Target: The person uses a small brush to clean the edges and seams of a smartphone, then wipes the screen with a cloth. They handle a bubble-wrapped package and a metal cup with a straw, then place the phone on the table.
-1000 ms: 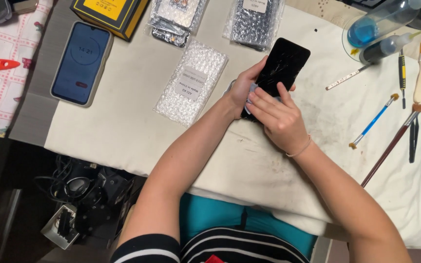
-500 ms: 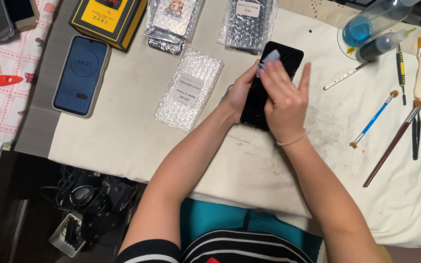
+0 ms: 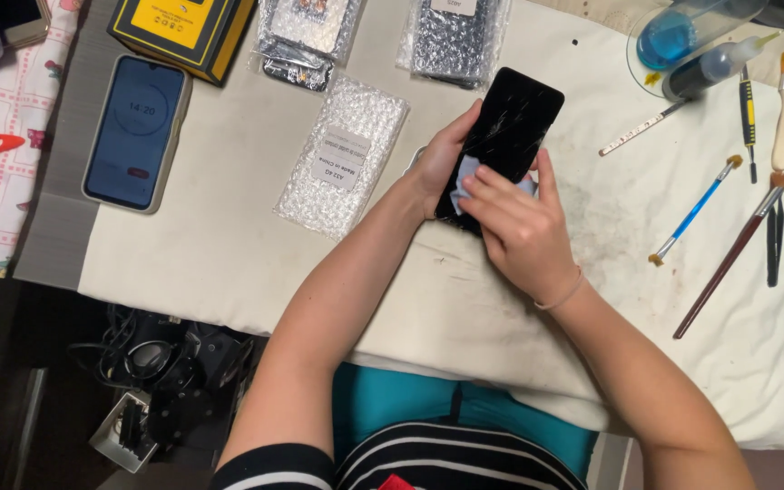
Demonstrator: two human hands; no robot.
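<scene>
A black phone (image 3: 507, 127) with a cracked screen is held tilted above the white cloth-covered table (image 3: 229, 254). My left hand (image 3: 442, 163) grips its left edge from below. My right hand (image 3: 519, 227) presses a small pale blue wipe (image 3: 465, 172) against the lower part of the screen with its fingertips. The bottom end of the phone is hidden behind my right hand.
A bubble-wrap packet (image 3: 342, 154) lies left of the phone, with more wrapped parts (image 3: 297, 36) and a yellow box (image 3: 179, 27) behind. A lit phone (image 3: 136, 132) lies at the left. Brushes and tools (image 3: 728, 245) and a blue-liquid bottle (image 3: 682, 36) sit at the right.
My right hand with the wipe has slid from the top of the screen down to its lower part. My left hand keeps its hold on the phone.
</scene>
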